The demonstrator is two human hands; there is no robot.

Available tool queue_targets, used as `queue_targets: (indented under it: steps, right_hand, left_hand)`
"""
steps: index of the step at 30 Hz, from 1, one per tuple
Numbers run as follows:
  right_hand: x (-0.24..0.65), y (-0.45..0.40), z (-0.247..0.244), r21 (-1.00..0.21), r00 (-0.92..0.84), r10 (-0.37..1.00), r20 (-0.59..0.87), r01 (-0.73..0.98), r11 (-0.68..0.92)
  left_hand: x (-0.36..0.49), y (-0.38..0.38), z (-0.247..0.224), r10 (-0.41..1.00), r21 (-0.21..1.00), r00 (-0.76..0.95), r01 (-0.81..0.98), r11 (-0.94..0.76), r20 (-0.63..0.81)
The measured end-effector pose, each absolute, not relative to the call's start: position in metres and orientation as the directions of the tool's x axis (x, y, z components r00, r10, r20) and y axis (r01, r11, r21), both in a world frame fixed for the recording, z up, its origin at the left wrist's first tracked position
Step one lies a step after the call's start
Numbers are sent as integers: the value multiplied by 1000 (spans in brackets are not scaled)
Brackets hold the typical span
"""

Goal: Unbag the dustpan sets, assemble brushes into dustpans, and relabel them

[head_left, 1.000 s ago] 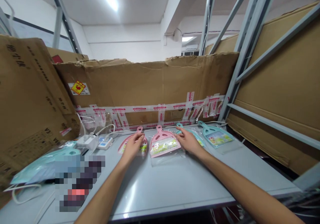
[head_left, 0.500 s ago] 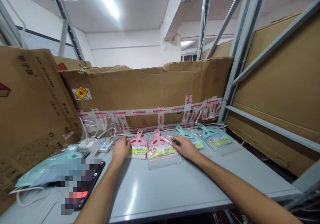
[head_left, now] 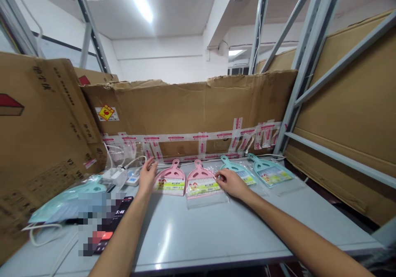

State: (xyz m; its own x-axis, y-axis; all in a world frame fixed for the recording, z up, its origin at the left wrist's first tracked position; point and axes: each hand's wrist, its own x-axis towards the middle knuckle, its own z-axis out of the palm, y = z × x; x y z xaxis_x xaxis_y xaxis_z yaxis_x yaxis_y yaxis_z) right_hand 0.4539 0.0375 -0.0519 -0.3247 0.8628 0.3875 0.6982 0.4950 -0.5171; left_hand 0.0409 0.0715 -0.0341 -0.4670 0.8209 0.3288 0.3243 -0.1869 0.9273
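- Grey table point(head_left: 185, 240): supports the dustpans.
- Cardboard panel point(head_left: 173, 112): upright along the table's rear.
- Left pink dustpan point(head_left: 171, 183), right pink dustpan point(head_left: 202, 184): side by side at centre, handles rearward.
- Two teal dustpans point(head_left: 274, 173): positioned right of the pink pair.
- Right hand point(head_left: 232, 183): fingertips at right pink dustpan's right edge; grasp cannot be determined.
- Left hand point(head_left: 147, 178): released, fingers extended, just beside left pink dustpan.

On the large box point(head_left: 46, 124) at the left of the frame, "V3" can be read in the lower part, below larger dark characters that are blurred. "5:46" is shown on the phone point(head_left: 116, 219) at lower left, its left part pixelated. A red figure on a yellow diamond is borne by the sticker point(head_left: 106, 112) at centre left; the print on the pink dustpans' labels point(head_left: 202, 187) is too small to be read.
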Motion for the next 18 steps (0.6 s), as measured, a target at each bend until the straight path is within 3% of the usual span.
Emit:
queue_targets:
  steps: [3, 9, 12, 15, 18]
  right_hand:
    - [453, 36, -51, -517, -329, 861, 388, 695, 499]
    - [454, 37, -51, -537, -318, 860, 398, 679, 500]
    - [455, 37, -48, -571, -291, 863, 414, 655, 495]
    - [454, 35, -43, -641, -230, 874, 429, 604, 474]
    - [452, 29, -36, -816, -187, 922, 340, 428, 388]
  left_hand:
    - [39, 71, -25, 816, 933, -549, -169, -319, 180]
    - [46, 62, -10, 805, 830, -580, -382, -406, 126]
    - [65, 54, -6, 831, 840, -527, -359, -407, 177]
    - [88, 42, -5, 881, 920, -378, -152, -361, 283]
    - [109, 29, -6, 920, 937, -176, 34, -349, 349]
